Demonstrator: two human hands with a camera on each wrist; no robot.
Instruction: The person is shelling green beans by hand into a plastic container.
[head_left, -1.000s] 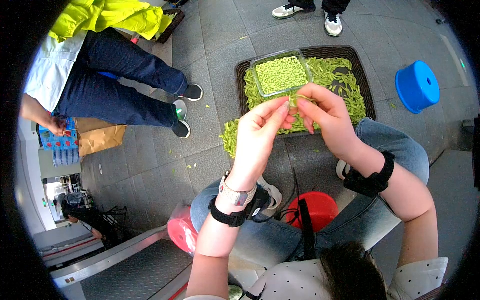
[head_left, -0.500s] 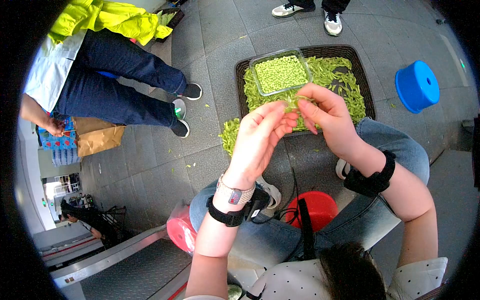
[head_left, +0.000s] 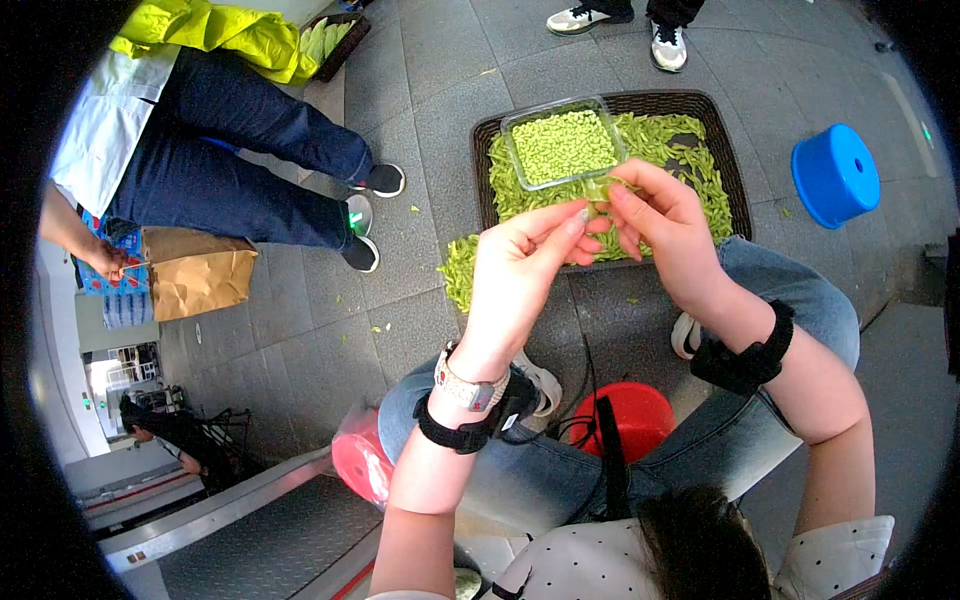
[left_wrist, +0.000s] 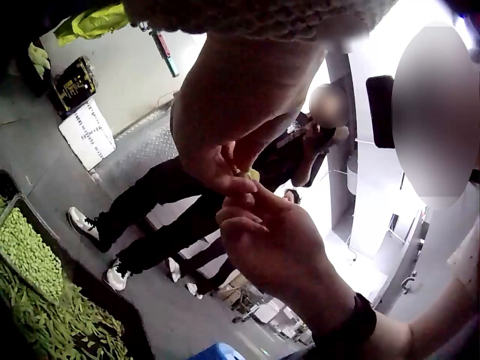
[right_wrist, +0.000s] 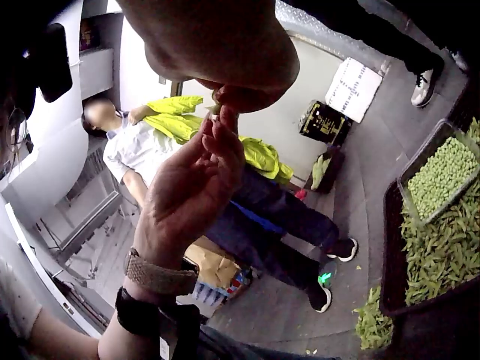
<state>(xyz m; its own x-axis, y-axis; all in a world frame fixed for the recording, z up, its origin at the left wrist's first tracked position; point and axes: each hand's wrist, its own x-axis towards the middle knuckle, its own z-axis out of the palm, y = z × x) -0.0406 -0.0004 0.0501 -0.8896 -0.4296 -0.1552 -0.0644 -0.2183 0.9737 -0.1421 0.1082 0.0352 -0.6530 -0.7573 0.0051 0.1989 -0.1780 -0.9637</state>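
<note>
Head view: wide and round-edged, from above the wearer, facing forward and steeply down past both forearms at middle range, the left hand (head_left: 520,270) and right hand (head_left: 665,230) near centre, floor (head_left: 430,120) all around. Left wrist view: very close in, tilted, looking past the fingers toward dark-trousered legs (left_wrist: 150,191), woven basket (left_wrist: 124,300) cut off lower left; right wrist view, equally close and tilted, faces the person in navy trousers (right_wrist: 259,202), same basket at right edge. All three share hands, basket and clear container (head_left: 552,107); both wrist views also catch a white box (left_wrist: 86,135).
</note>
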